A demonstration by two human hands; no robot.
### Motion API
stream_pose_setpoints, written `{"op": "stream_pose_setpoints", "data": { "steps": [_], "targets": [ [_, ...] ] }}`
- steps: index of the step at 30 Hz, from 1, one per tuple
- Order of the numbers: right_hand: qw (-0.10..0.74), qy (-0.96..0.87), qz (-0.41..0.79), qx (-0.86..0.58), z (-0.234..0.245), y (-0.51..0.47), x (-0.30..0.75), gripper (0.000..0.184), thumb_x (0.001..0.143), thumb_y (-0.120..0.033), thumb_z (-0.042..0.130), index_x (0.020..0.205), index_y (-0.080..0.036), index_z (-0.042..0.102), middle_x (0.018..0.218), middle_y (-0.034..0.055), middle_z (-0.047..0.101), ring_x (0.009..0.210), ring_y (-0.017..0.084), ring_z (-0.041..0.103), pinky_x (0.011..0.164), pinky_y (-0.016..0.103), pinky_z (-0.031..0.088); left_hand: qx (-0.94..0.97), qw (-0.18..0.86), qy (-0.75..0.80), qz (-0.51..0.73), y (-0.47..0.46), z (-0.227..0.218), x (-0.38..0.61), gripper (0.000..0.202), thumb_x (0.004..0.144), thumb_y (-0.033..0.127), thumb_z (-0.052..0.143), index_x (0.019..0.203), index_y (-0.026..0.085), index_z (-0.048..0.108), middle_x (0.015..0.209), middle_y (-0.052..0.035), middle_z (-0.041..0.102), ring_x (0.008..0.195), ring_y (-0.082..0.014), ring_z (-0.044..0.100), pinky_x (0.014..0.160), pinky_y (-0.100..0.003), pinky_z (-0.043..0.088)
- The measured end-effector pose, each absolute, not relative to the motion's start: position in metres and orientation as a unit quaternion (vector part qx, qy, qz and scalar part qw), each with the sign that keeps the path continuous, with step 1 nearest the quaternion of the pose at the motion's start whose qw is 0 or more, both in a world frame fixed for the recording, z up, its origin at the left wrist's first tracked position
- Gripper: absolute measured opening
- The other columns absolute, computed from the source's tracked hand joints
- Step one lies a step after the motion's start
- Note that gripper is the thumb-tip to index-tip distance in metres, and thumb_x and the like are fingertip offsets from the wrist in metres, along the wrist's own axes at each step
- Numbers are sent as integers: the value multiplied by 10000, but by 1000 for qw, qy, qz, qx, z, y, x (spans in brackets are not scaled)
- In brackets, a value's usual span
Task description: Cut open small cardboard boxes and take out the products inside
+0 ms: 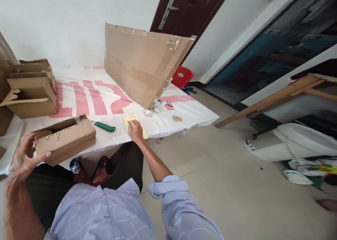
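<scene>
My left hand (25,159) is closed around the near left end of a small brown cardboard box (71,141), thumb on its front side. The box has an open, ragged top and sits at the table's front edge, slightly tilted. My right hand (135,130) rests on a yellow sheet of labels (143,134) with white pieces along its far end. Its fingers are curled down on the sheet; whether they pinch a label is hidden. Between box and sheet lies a green utility knife (104,126).
Several open cardboard boxes (34,96) stand at the left on the white-covered table (158,124). A large cardboard sheet (142,60) stands upright at the back, with tape rolls (147,112) by its foot. Behind it is a red chair (182,76). A white bucket (295,138) lies right.
</scene>
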State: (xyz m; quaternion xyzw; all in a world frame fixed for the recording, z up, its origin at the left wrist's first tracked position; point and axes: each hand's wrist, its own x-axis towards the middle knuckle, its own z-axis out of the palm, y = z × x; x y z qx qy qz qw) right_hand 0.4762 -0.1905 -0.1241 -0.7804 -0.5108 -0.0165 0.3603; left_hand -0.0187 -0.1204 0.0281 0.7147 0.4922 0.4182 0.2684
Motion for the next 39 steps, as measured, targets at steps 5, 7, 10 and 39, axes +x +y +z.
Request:
{"op": "stream_pose_setpoints", "data": {
  "steps": [5,7,10,39],
  "targets": [
    [354,-505,-11,-787,-128,-189,486,382,979,-79,448,1122,-131,798,1186,209,763,1164,300,628,1069,402,498,723,255,489,416,-120,30,-18,719,487,648,1007,1148,511,761,1268,78,695,1241,-370,694,995,-572,681],
    [355,-507,-10,-785,-127,-186,486,399,979,-86,446,1140,-131,808,1194,209,765,1172,304,629,1064,406,503,727,252,484,416,-120,30,-18,712,508,659,995,1161,506,754,1275,77,694,1247,-359,692,988,-547,684],
    [360,-514,-7,-779,-123,-179,485,411,973,-109,463,1163,-146,825,1188,196,770,1165,305,639,1060,410,515,728,245,499,401,-121,30,-18,775,548,700,962,1237,426,737,1357,23,687,1260,-369,684,1009,-538,670],
    [383,-799,-31,-462,19,-142,325,350,977,-224,767,1327,-238,761,1276,128,735,1231,318,688,1105,500,607,736,382,373,417,-127,-2,-30,833,717,633,972,1415,294,669,1629,-166,499,1536,-449,521,1165,-589,563]
  ]
}}
